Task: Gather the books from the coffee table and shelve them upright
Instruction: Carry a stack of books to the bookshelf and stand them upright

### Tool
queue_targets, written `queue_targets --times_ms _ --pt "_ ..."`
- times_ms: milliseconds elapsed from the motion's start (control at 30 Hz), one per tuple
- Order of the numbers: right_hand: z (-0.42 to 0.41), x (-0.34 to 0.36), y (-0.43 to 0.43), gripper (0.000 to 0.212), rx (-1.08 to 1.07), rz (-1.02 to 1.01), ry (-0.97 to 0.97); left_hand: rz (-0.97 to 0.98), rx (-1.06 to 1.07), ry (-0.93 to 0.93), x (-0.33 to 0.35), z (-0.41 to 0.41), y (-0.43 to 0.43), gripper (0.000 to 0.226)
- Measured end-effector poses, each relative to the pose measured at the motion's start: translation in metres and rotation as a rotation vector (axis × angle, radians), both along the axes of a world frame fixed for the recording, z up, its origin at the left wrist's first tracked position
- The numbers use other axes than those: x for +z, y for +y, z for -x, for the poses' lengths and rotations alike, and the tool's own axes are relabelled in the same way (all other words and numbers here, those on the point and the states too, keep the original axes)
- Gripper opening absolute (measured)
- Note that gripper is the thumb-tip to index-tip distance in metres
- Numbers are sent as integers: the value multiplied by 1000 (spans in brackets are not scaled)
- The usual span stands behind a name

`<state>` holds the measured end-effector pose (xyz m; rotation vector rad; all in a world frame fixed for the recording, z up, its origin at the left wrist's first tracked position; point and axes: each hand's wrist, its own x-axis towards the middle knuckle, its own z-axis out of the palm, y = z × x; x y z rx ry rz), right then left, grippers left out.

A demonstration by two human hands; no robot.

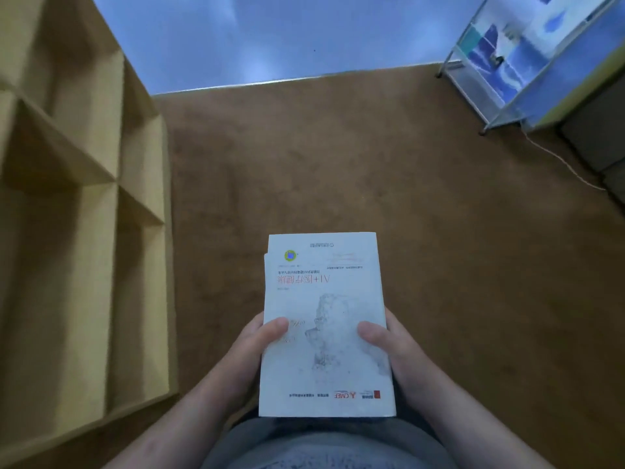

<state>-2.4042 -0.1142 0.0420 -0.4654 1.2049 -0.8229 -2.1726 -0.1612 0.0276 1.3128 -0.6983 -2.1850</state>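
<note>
left hand (pixel 252 346) and right hand (pixel 395 346) grip the white paperback (pixel 324 319), fingers (pixel 277 328) pinching its sides, flat above the carpet (pixel 338 164). cubby shelf (pixel 84 198) on my left. tipped upright, the loose layer beneath might slide out.

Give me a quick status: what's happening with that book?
White book gripped by left hand and right hand, thumbs on cover. Held flat, not shelved. Wooden shelf at left, path clear.

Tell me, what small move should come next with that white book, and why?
Probably carry the white book left toward the wooden shelf: the left hand and right hand hold it flat, away from the shelf's open compartments.
</note>
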Motion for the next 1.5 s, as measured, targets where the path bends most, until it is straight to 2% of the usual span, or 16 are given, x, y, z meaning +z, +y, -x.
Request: queue_targets --times_ms 100,200,367,433,533,667,733,867,1067,1233,1367,1500 --pt "4 1 -57 62 128 3 -25 -10 156 -21 1 0 -20 84" --pt "6 4 -112 62 264 14 -30 -17 312 -27 8 6 -38 86" --pt "4 11 -200 64 541 45 -29 -38 595 24 24 23 -60 63" --pt "-3 13 -229 68 656 62 -27 -68 702 45 29 27 -65 62" --pt "-21 16 -258 77 826 80 -45 -73 877 36 38 30 -69 65" --pt "-57 16 -284 72 1019 66 -75 -76 1059 59 46 22 -67 71" --pt "-80 16 -293 77 1100 57 -66 -82 1124 48 48 13 -66 60" --pt "-131 13 -304 81 1202 44 -55 -76 1225 7 50 -16 -64 54" --pt "-211 18 -323 62 1304 8 -81 -74 1357 -36 47 -76 -68 62" --pt "-282 23 -343 78 1380 76 -93 -67 1414 -85 53 -132 -81 60" --pt "-338 36 -362 62 1400 122 -66 -68 1498 -88 59 -175 -97 59" --pt "-396 46 -390 53 1458 183 -37 26 1563 -180 70 -214 -126 34"
